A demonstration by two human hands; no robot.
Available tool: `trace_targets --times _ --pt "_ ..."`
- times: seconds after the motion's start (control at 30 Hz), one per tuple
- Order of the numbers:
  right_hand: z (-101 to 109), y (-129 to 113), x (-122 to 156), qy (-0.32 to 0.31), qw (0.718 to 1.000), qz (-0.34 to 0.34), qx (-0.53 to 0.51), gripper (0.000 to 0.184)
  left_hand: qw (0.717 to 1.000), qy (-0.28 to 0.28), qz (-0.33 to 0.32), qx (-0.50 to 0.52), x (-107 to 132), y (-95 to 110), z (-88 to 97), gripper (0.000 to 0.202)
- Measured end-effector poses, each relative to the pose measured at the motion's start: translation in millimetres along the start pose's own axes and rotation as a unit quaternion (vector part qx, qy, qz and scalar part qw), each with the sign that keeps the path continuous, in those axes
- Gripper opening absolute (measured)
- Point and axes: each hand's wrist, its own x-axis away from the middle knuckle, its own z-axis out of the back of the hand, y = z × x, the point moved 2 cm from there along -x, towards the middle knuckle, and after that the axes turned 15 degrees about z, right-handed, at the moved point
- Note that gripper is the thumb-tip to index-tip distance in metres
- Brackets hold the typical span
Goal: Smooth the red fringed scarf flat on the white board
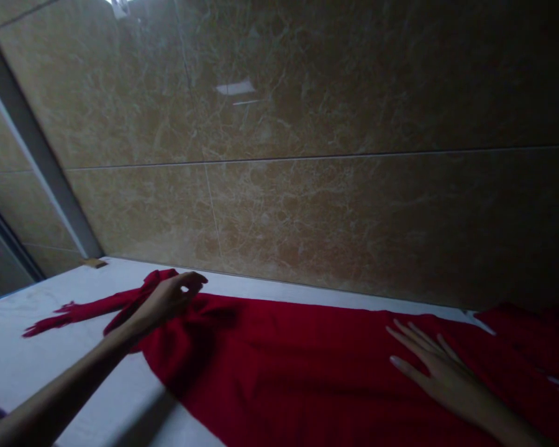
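Observation:
A large red cloth lies spread over a white table surface. Its left end is bunched up, and a twisted strip with ragged ends trails off to the left. Over the bunched part is my left hand, its thumb and fingers curled together into a ring. Whether anything sits between those fingertips cannot be made out. My right hand rests palm down on the right part of the cloth, fingers stretched out and slightly spread.
A shiny brown marbled tile wall runs along the table's back edge. More red fabric is heaped at the right. A grey metal post stands at the left, with a small wooden block by its foot.

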Motion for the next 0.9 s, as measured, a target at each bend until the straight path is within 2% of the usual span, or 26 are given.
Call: trace_targets --times 0.07,0.1,0.27,0.4,0.47,0.53,0.63,0.73,0.8,0.9 --pt "0.0 3.6 0.6 -0.002 1.000 -0.007 0.002 0.075 0.997 -0.050 -0.003 -0.063 -1.9 16.3 -18.8 0.039" --pt "0.5 4.7 0.9 -0.004 1.000 -0.009 0.001 0.076 0.995 -0.057 -0.001 -0.088 -1.5 19.9 -29.3 0.037" --pt "6.0 2.2 0.0 -0.022 1.000 -0.018 0.000 0.076 0.977 -0.064 -0.024 -0.202 -5.4 13.0 -77.3 0.048" --pt "6.5 0.7 -7.1 -0.015 1.000 -0.021 0.009 0.072 0.974 -0.104 -0.027 -0.197 -40.9 18.8 -90.8 0.053" --pt "5.6 2.4 -10.2 -0.015 0.999 -0.032 0.013 0.071 0.978 -0.102 -0.026 -0.182 -59.0 30.7 -91.4 0.054" --pt "5.8 5.5 -10.6 -0.014 0.998 -0.051 0.018 0.072 0.983 -0.081 -0.027 -0.165 -64.5 43.5 -91.7 0.054" --pt "8.4 10.9 -6.1 -0.016 0.997 -0.073 0.021 0.074 0.989 -0.014 -0.055 -0.134 -42.1 52.6 -93.9 0.054" --pt "10.7 14.7 -0.7 -0.034 0.996 -0.079 0.021 0.078 0.987 0.039 -0.122 -0.102 -0.3 40.9 -94.0 0.056" --pt "10.9 14.7 0.3 -0.050 0.995 -0.083 0.027 0.080 0.984 0.017 -0.140 -0.108 23.5 23.3 -91.1 0.061" --pt "9.7 9.9 -1.7 -0.065 0.994 -0.083 0.037 0.082 0.982 -0.037 -0.126 -0.139 48.1 -6.1 -82.9 0.073"
